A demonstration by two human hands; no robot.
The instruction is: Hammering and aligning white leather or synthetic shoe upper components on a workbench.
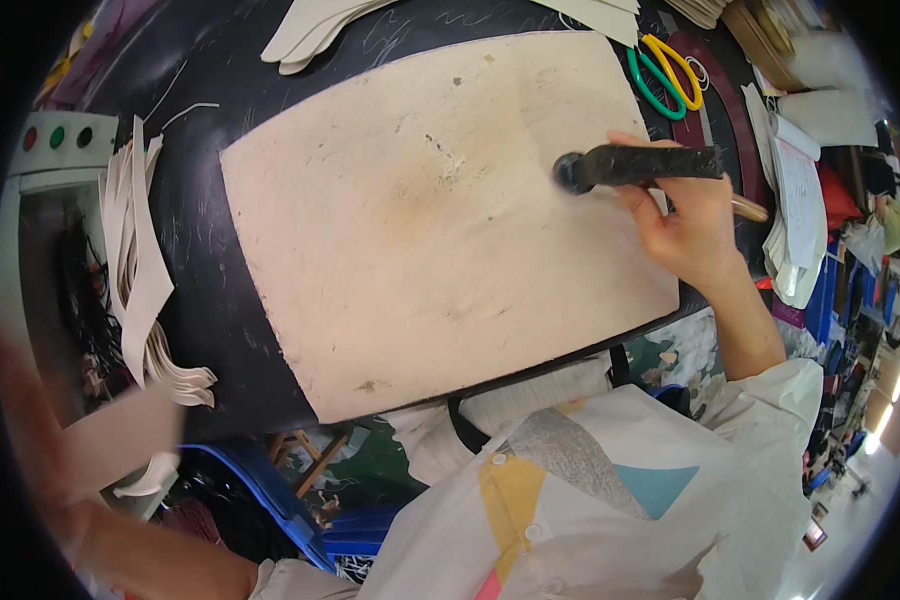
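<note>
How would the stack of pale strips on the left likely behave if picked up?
The pale strips would probably flop somewhat, since their lower ends curve. The stack may fan apart, as no tie shows around it. Each strip is likely light, given its thin edge.

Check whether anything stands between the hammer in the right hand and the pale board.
Nothing visible does: no object shows on the board around the hammer, though the spot directly beneath it is hidden. The scissors lie just off the board's far right edge, to the side.
</note>
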